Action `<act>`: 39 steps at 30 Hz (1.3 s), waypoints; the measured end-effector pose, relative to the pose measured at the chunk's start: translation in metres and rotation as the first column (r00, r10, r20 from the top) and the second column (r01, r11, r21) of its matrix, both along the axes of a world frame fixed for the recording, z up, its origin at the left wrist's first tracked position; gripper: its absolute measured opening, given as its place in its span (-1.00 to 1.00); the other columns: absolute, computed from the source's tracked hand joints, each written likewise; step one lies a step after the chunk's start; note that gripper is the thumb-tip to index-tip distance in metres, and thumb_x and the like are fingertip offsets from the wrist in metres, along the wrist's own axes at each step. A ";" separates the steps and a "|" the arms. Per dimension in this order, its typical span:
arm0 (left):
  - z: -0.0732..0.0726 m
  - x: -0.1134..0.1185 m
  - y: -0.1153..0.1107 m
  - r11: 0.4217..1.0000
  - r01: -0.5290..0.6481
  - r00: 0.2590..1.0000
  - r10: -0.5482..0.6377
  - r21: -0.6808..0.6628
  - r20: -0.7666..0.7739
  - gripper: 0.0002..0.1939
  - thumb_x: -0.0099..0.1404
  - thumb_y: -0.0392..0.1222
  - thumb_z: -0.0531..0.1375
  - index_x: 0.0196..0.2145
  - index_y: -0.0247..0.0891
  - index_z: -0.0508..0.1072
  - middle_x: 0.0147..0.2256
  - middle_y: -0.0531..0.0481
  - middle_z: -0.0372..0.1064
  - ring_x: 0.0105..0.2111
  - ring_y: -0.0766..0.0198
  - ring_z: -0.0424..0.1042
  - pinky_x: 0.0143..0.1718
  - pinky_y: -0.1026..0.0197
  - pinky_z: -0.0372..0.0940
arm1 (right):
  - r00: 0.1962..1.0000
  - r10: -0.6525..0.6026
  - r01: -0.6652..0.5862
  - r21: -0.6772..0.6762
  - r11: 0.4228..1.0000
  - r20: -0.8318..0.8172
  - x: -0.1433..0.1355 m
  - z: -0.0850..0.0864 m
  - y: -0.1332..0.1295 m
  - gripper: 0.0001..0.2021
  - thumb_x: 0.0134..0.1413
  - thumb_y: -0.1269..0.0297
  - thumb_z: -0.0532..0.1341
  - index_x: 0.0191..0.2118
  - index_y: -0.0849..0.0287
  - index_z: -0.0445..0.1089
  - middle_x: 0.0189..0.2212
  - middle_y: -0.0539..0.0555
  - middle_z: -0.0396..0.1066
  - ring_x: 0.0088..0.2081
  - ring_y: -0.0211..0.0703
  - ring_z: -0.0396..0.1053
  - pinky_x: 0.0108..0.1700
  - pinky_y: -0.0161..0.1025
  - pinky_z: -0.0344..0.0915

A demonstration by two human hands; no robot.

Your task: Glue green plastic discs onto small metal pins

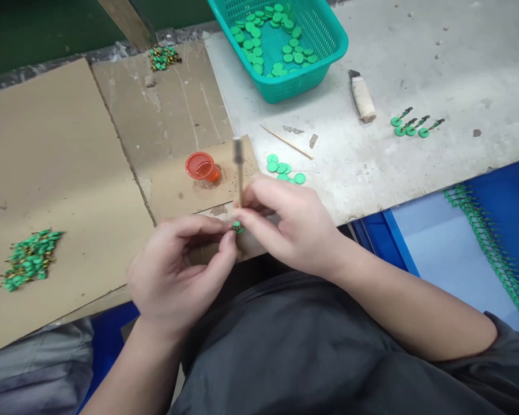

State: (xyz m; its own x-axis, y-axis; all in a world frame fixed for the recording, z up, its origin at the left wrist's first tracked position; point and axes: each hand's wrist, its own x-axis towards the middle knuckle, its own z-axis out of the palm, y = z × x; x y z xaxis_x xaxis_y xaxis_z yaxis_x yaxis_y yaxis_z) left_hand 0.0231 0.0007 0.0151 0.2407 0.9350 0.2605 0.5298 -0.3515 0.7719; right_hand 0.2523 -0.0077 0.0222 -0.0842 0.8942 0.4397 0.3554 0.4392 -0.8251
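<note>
My left hand (184,262) pinches a small green piece (237,227) between thumb and fingertips, just over the table's front edge. Fingers hide much of that piece, so its exact kind is unclear. In my right hand (289,222) is a thin brown stick (240,181), held nearly upright with its blurred dark-grey end on top. Its lower tip is hidden by the fingers near the green piece. Beyond my hands stands a small red cup (201,166) with orange-red liquid. Several flat green discs (281,167) lie just past my right hand.
A teal basket (281,89) holds more green discs. Right of it lie a white tube (362,98) and several discs with upright stems (410,128). Small green-and-yellow parts (32,259) are heaped on cardboard at left. A wooden pick (286,142) lies mid-table. Blue bins (398,242) stand below.
</note>
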 end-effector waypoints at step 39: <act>0.053 0.014 0.011 0.744 0.571 0.641 -0.140 -0.347 0.755 -0.55 0.42 0.03 0.63 -0.22 -0.12 0.44 -0.42 0.08 0.40 -0.43 0.27 0.48 -0.41 0.28 0.50 | 0.959 0.184 -0.181 0.035 0.983 -0.217 -0.003 0.027 -0.050 -0.85 0.35 0.45 0.47 -0.14 0.04 0.56 -0.39 -0.10 0.52 -0.46 -0.33 0.42 -0.39 -0.35 0.38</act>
State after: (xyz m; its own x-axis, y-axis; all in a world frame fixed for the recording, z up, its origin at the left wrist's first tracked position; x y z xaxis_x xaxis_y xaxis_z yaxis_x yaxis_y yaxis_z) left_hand 0.0368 0.0112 0.0684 0.5546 0.8321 0.0020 -0.2568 0.1689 0.9516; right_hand 0.2498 -0.0574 0.0488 -0.1457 0.8661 0.4782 0.0798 0.4921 -0.8669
